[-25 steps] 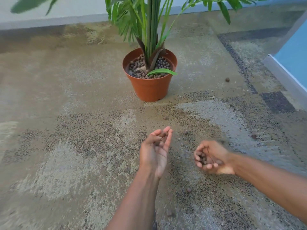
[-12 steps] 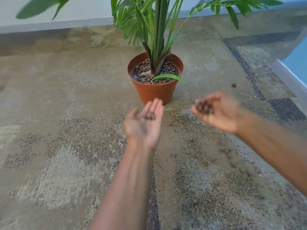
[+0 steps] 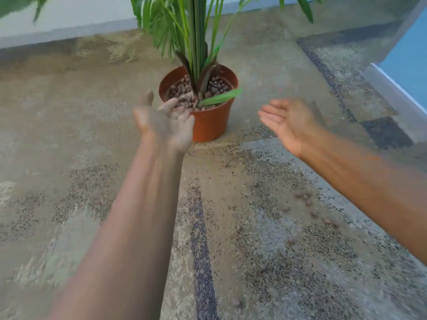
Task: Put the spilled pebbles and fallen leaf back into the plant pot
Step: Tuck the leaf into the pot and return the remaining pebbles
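A terracotta plant pot [image 3: 213,125] stands on the carpet, filled with brown pebbles [image 3: 217,85] around a green palm. A loose green leaf [image 3: 220,98] lies across the pebbles and over the front rim. My left hand [image 3: 164,122] is at the pot's near left rim, palm up, fingers spread toward the pebbles; it is blurred. My right hand [image 3: 288,121] hovers to the right of the pot, palm up, flat and holding nothing. Several spilled pebbles [image 3: 302,197] lie scattered on the carpet under my right forearm.
Mottled beige and grey carpet [image 3: 69,135] covers the floor. A white skirting and wall [image 3: 69,26] run along the back. A blue wall with a pale skirting [image 3: 392,86] stands at the right. Palm fronds [image 3: 166,21] hang above the pot.
Both hands moved forward to the pot. The pebbles seen in my right palm half a second ago are gone from it, and its fingers have opened flat.
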Demonstrator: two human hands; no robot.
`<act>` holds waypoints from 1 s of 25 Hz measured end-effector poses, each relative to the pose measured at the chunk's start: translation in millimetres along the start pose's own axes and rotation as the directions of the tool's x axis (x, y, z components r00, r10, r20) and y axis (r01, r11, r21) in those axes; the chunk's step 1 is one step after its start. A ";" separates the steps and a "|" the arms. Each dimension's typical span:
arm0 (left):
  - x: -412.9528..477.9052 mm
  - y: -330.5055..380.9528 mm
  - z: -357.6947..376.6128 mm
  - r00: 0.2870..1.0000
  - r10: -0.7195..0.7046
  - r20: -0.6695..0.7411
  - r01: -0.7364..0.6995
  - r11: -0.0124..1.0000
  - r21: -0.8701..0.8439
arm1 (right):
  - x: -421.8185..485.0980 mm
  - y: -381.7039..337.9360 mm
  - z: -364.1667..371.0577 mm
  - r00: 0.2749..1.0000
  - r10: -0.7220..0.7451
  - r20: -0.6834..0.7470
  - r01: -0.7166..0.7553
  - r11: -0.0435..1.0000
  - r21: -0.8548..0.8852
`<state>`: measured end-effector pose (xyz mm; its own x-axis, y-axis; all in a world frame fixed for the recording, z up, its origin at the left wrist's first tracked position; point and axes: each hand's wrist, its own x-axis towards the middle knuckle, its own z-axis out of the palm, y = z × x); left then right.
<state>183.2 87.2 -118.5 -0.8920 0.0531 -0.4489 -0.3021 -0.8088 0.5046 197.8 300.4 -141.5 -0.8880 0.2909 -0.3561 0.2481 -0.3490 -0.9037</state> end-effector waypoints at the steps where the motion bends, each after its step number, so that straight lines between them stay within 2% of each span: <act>1: -12.1 -15.3 -23.1 0.997 0.041 -0.060 -0.035 0.994 0.101 | -12.0 20.7 -26.9 0.998 -0.053 -0.038 0.050 0.996 -0.075; 2: -27.0 -33.0 -44.7 0.990 0.079 -0.120 -0.049 0.970 0.237 | -30.0 44.2 -52.2 0.990 -0.134 -0.051 0.119 0.967 -0.223; 3: -42.0 -51.8 -65.1 0.980 0.098 -0.170 -0.024 0.919 0.393 | -52.7 70.0 -75.0 0.974 -0.227 0.003 0.207 0.881 -0.425; 4: -55.4 -71.1 -85.6 0.973 0.102 -0.205 0.027 0.838 0.544 | -80.8 98.5 -95.3 0.950 -0.276 0.145 0.306 0.733 -0.608; 5: -65.8 -87.0 -103.3 0.968 0.115 -0.224 0.071 0.730 0.679 | -111.2 126.3 -110.6 0.904 -0.252 0.347 0.428 0.556 -0.712; 6: -71.6 -98.8 -119.1 0.963 0.152 -0.221 0.085 0.610 0.788 | -140.1 150.5 -119.2 0.808 -0.167 0.565 0.584 0.361 -0.727; 7: -74.5 -106.0 -132.2 0.961 0.200 -0.189 0.068 0.494 0.867 | -162.1 171.9 -125.0 0.661 -0.052 0.748 0.743 0.178 -0.645; 8: -75.7 -108.8 -140.4 0.964 0.236 -0.124 0.024 0.387 0.922 | -175.5 190.6 -131.9 0.480 0.053 0.876 0.875 0.047 -0.482; 9: -77.8 -108.6 -145.6 0.971 0.237 -0.038 -0.030 0.275 0.961 | -183.6 202.4 -137.9 0.321 0.123 0.939 0.947 -0.025 -0.320; 10: -79.7 -106.4 -150.0 0.983 0.173 0.063 -0.092 0.165 0.982 | -186.5 207.4 -143.1 0.230 0.154 0.961 0.973 -0.063 -0.223; 11: -82.5 -103.1 -153.6 0.990 0.031 0.136 -0.138 0.057 0.989 | -186.1 208.5 -146.5 0.208 0.156 0.966 0.977 -0.081 -0.198; 12: -87.2 -99.6 -155.6 0.977 -0.164 0.138 -0.151 -0.071 0.986 | -184.1 207.7 -148.8 0.242 0.138 0.960 0.969 -0.090 -0.231; 13: -92.9 -97.2 -157.6 0.935 -0.351 0.053 -0.141 -0.231 0.963 | -180.6 206.6 -150.3 0.301 0.117 0.947 0.952 -0.092 -0.291; 14: -99.7 -96.7 -159.6 0.884 -0.461 -0.073 -0.134 -0.400 0.907 | -176.3 205.3 -150.0 0.360 0.100 0.927 0.932 -0.085 -0.353; 15: -107.0 -98.6 -161.4 0.847 -0.499 -0.181 -0.129 -0.525 0.841 | -171.2 203.9 -148.9 0.393 0.084 0.916 0.919 -0.072 -0.388; 16: -113.9 -103.4 -162.6 0.835 -0.496 -0.240 -0.117 -0.585 0.802 | -164.9 201.6 -146.0 0.395 0.066 0.916 0.918 -0.064 -0.391; 17: -120.6 -111.5 -163.9 0.846 -0.473 -0.247 -0.102 -0.599 0.794 | -158.5 198.3 -143.1 0.374 0.057 0.926 0.927 -0.063 -0.370; 19: -131.7 -128.0 -162.7 0.904 -0.393 -0.171 -0.102 -0.586 0.804 | -147.4 190.8 -138.0 0.326 0.066 0.943 0.945 -0.032 -0.324; 21: -135.1 -136.4 -162.2 0.932 -0.349 -0.095 -0.113 -0.530 0.840 | -141.1 181.6 -137.0 0.348 0.053 0.936 0.933 0.083 -0.351; 23: -133.0 -138.4 -163.0 0.926 -0.367 -0.090 -0.104 -0.477 0.873 | -137.7 177.0 -145.3 0.379 0.007 0.925 0.904 0.209 -0.372; 25: -128.7 -136.9 -160.8 0.902 -0.423 -0.082 -0.119 -0.427 0.896 | -141.6 179.3 -156.3 0.365 -0.029 0.931 0.902 0.260 -0.345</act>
<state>393.4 96.9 -248.3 -0.6498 0.3422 -0.6787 -0.0661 0.8641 0.4989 428.6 335.8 -290.2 -0.6914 -0.7129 0.1172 -0.6024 0.4792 -0.6383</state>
